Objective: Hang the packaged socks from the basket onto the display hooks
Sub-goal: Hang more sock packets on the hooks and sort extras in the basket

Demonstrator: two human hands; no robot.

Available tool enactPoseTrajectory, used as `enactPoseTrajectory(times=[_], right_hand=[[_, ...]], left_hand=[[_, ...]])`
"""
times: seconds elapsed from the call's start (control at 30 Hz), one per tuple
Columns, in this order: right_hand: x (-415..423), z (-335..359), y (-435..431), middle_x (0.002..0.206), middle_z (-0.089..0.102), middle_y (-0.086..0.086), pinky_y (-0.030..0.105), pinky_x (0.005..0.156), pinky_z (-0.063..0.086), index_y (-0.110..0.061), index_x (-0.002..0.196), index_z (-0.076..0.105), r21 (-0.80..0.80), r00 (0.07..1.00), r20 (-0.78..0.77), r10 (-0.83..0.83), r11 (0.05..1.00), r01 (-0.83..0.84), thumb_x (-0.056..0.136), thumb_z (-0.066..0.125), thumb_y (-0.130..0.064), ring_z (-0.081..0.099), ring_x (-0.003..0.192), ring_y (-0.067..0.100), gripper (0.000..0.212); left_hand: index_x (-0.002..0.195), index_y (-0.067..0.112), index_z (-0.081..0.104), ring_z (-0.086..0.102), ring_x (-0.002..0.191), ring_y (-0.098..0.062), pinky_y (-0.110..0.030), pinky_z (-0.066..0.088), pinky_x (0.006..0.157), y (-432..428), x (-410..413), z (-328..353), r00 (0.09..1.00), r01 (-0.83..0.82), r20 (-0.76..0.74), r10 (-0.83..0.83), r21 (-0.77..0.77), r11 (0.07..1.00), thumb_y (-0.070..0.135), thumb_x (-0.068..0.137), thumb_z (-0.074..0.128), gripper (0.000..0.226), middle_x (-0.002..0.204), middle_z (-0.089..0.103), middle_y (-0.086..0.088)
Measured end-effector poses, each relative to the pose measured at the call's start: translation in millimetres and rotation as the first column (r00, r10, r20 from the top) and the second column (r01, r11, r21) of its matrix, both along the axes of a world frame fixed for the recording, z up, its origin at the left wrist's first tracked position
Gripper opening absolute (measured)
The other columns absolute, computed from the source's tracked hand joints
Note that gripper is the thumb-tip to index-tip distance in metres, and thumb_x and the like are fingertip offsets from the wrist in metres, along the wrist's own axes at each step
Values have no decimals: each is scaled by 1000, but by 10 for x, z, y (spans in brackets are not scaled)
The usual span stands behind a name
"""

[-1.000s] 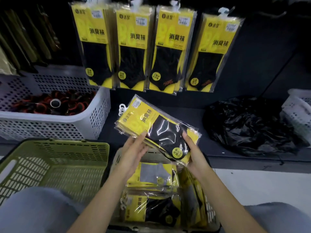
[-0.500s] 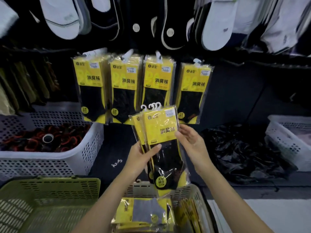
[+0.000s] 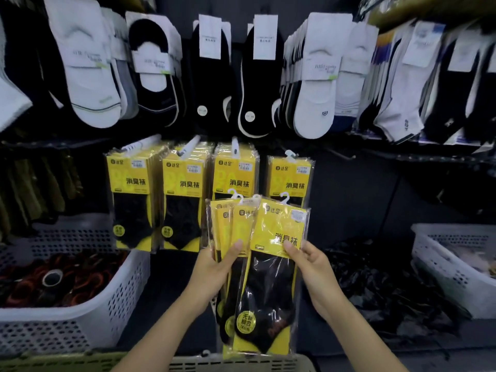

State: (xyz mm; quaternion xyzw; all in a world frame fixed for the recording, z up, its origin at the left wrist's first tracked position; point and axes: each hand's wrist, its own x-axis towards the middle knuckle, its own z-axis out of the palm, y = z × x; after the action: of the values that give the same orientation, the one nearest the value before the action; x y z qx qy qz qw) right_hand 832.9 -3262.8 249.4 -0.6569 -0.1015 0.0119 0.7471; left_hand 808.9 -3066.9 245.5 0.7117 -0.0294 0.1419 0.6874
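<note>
Below the hanging yellow packs [image 3: 185,194], both hands hold a fanned bundle of sock packs [image 3: 257,264] upright. The left hand [image 3: 214,267] pinches the rear ones; the right hand [image 3: 308,264] peels the front pack aside, its hanger [image 3: 285,197] on top, likely to hook it alone.

Dark shelf [image 3: 171,288], white baskets [image 3: 128,291], seemingly black plastic bag [image 3: 389,285]

Four rows of hung sock packs [image 3: 209,194] hang side by side below a row of loose socks [image 3: 214,73]. In front of them, a fanned bundle of sock packs [image 3: 264,267] is upright between the left hand [image 3: 214,267] and right hand [image 3: 312,267]. A perforated bin [image 3: 80,312] sits lower left, another bin [image 3: 453,267] lower right, with a crumpled bag [image 3: 381,285] between bundle and right bin.
</note>
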Motion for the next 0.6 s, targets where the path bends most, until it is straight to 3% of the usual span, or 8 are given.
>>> enactPoseTrajectory(times=[0.1,0.2,0.3,0.4,0.43,0.5,0.53,0.6], right_hand=[[154,54,-129,109,72,3,36,95,51,-17,111,66,18,999,-4,-50,999,50,86,63,-34,68,104,17,30],[423,168,-324,125,64,13,48,106,41,-10,116,62,91,974,-68,-217,971,223,91,61,-24,60,116,27,28],[682,366,-475,115,68,14,47,101,46,-12,100,65,75,954,-34,-298,951,300,94,57,-17,63,108,28,10],[932,546,-511,111,69,9,28,83,51,-13,103,65,19,946,31,-323,946,322,94,58,-16,66,97,17,12],[1001,592,-493,110,70,7,26,82,50,-15,102,65,-5,951,55,-305,952,305,93,58,-17,66,96,16,12],[1113,653,-429,108,70,4,26,85,50,-19,100,65,-46,963,94,-251,966,256,93,59,-16,66,96,14,10],[1161,664,-392,108,70,3,27,88,49,-20,101,64,-64,968,109,-225,970,233,93,59,-16,65,97,14,10],[1243,661,-308,108,70,0,27,90,49,-23,101,63,-85,975,125,-185,977,196,93,58,-16,65,99,12,11]], left_hand=[[95,30,68,66,81,5,-2,44,60,17,104,131,999,-41,16,40,19,999,49,76,61,28,86,73,21],[91,31,65,65,70,6,-3,44,55,118,235,300,986,-155,60,153,31,987,45,81,62,18,77,73,9],[83,36,58,62,60,3,-7,43,50,228,335,476,961,-267,90,263,38,963,49,79,60,14,71,66,11],[95,27,51,61,59,-5,-20,47,55,295,401,598,936,-346,77,343,27,938,59,74,57,38,60,66,10],[111,19,51,67,71,-13,-25,53,65,320,432,610,931,-361,69,358,31,932,61,74,56,56,75,73,-1],[135,-7,35,61,105,-37,-44,48,93,345,458,637,930,-367,16,366,35,930,65,73,56,98,116,60,-28],[134,-11,33,63,96,-35,-45,47,92,359,471,639,924,-383,11,383,40,923,66,73,56,101,106,63,-27],[104,-4,56,53,53,-7,-27,49,64,352,485,663,917,-398,32,397,35,917,65,70,57,76,56,54,4]])
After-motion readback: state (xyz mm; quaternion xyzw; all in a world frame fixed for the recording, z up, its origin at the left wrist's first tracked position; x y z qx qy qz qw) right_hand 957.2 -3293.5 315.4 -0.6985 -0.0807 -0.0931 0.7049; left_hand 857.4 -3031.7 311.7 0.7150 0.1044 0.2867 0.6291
